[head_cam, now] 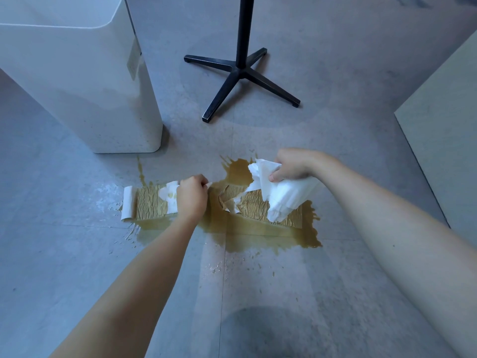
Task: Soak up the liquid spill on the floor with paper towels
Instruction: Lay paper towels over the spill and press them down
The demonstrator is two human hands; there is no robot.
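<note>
Brown spill [258, 236] spread across the grey floor [77, 267], in front of a white bin [85, 81] and a black stand base [242, 73]. My left hand [192, 196] is closed, pinching the near end of a soaked paper towel strip [149, 202] that lies flat on the floor at the puddle's left side; its far end is still white. My right hand [294, 165] is closed around a bunch of dry white paper towels [286, 195], held above a second soaked strip [255, 205] lying in the puddle's middle. Small droplets scatter nearer to me.
</note>
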